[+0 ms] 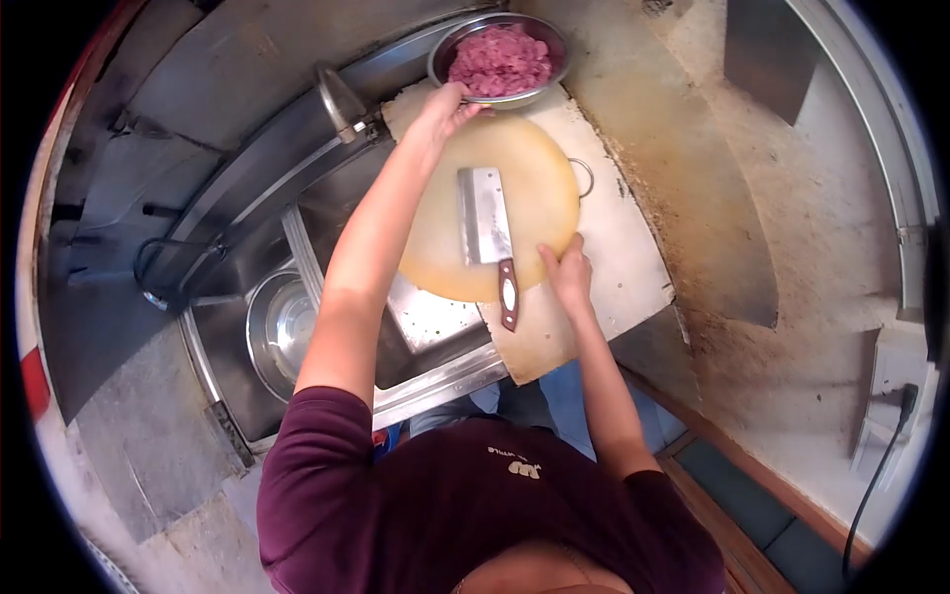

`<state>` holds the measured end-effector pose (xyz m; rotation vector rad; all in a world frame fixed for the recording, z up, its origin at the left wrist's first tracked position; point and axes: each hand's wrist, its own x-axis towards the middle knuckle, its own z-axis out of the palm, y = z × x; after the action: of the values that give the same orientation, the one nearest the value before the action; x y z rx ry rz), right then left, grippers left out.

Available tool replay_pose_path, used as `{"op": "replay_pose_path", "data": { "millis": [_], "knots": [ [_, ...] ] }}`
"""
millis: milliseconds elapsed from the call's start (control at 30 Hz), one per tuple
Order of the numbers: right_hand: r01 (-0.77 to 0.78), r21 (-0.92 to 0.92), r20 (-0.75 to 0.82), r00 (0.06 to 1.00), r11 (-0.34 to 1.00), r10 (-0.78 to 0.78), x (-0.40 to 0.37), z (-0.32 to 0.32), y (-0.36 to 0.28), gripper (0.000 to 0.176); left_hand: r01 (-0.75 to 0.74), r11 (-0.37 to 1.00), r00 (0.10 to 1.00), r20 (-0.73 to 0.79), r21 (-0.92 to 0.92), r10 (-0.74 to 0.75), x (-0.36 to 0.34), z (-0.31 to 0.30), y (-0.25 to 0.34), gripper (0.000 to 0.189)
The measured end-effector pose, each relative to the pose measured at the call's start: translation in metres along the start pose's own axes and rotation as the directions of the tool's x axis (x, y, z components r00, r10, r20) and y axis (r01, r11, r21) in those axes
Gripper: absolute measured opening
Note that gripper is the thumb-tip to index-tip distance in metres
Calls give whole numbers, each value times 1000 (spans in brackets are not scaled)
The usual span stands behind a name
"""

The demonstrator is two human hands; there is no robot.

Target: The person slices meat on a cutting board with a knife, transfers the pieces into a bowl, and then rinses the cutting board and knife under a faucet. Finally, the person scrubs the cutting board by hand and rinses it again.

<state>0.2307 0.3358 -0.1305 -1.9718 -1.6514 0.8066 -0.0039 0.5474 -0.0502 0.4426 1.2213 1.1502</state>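
Observation:
At the far end of the round, yellowish cutting board (pixel 435 272), my left hand (pixel 447 111) holds the near rim of a metal bowl (pixel 562 71), thumb at the rim and fingers below it. Pink raw meat (pixel 500 61), cut or minced, fills the bowl. My right hand (pixel 570 275) grips the board's right edge, its thumb near the top surface. A cleaver (pixel 484 218) lies flat on the board, touched by neither hand. Its brown handle points toward me and overhangs the board's near edge.
Left of the board is a steel sink (pixel 223 342) with a metal basin (pixel 265 322) in it. A faucet (pixel 341 104) rises behind. Under the board lies a worn, pale sheet (pixel 623 238). A stained wall (pixel 722 228) stands close on the right.

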Motion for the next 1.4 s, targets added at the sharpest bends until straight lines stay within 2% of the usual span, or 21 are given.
{"op": "replay_pose_path", "data": {
  "millis": [100, 233, 267, 367, 533, 567, 633, 667, 700, 767, 867, 967, 1000, 1067, 1100, 1133, 1167, 1233, 1300, 1333, 1400],
  "knots": [
    [48, 103, 91, 994, 994, -57, 9, 17, -17, 57, 12, 999, 999, 30, 39, -13, -12, -3, -9, 23],
    [-268, 551, 307, 946, 790, 107, 11, -5, -5, 47, 14, 995, 998, 63, 96, -21, -36, -2, -25, 22],
    [-280, 628, 246, 957, 726, 156, 4, -17, -2, 32, 11, 990, 998, 62, 144, -20, -42, -5, -31, 22],
    [-325, 679, 249, 945, 658, 210, -13, -63, 21, 23, -12, 954, 992, 123, 300, -26, -82, -6, -42, 23],
    [-234, 663, 127, 971, 711, 200, -67, -106, 66, 19, 63, 924, 962, 223, 377, -157, -151, 9, -91, 29],
    [-188, 665, 25, 973, 723, 230, -79, -111, 68, 19, 77, 906, 988, 91, 415, -125, -167, 19, -104, 36],
    [-115, 694, -138, 948, 711, 288, -98, -116, 66, 19, 137, 913, 971, 131, 384, -201, -176, 29, -140, 38],
    [-82, 680, -193, 939, 728, 285, -104, -122, 58, 19, 100, 937, 944, 265, 336, -196, -178, 33, -154, 40],
    [-43, 665, -252, 927, 746, 278, -108, -126, 53, 19, 87, 938, 952, 250, 334, -177, -177, 40, -175, 42],
    [106, 537, -357, 927, 837, 112, -112, -120, 47, 18, 7, 935, 937, 323, 355, -129, -183, 49, -191, 41],
    [218, 446, -319, 945, 868, -73, -112, -109, 17, 15, 18, 932, 920, 360, 362, -158, -176, 49, -210, 40],
    [339, 393, -309, 924, 855, -224, -104, -90, -1, 15, 21, 866, 855, 441, 499, -275, -173, 32, -159, 39],
    [384, 341, -303, 909, 858, -287, -100, -85, -3, 15, -125, 812, 912, 389, 570, -132, -163, 15, -141, 38],
    [322, 475, -226, 944, 819, -240, -98, -82, -31, 16, -329, 690, 944, 236, 645, 230, -133, -30, -95, 37],
    [271, 542, -167, 963, 796, -214, -98, -79, -43, 16, -302, 554, 896, 33, 776, 442, -100, -61, -80, 38],
    [164, 655, -69, 985, 737, -158, -98, -75, -56, 17, -357, 469, 774, -25, 808, 633, -72, -97, -65, 36],
    [163, 704, -39, 981, 691, -192, -97, -68, -66, 17, -212, 374, 675, -141, 903, 724, -52, -122, -44, 49],
    [153, 707, 56, 961, 691, -270, -93, -48, -76, 17, 369, 342, 670, -502, 864, 547, -18, -152, -20, 66],
    [169, 692, 88, 945, 702, -315, -88, -27, -87, 16, 329, 395, 832, -461, 858, 309, 40, -193, -20, 82],
    [172, 683, 109, 937, 710, -332, -86, -19, -92, 16, 183, 468, 862, -370, 865, 347, 73, -207, -33, 76],
    [-25, 783, 220, 946, 622, -239, -79, -8, -104, 14, 24, 666, 880, -332, 745, 339, 101, -218, -51, 70]
  ]
}}
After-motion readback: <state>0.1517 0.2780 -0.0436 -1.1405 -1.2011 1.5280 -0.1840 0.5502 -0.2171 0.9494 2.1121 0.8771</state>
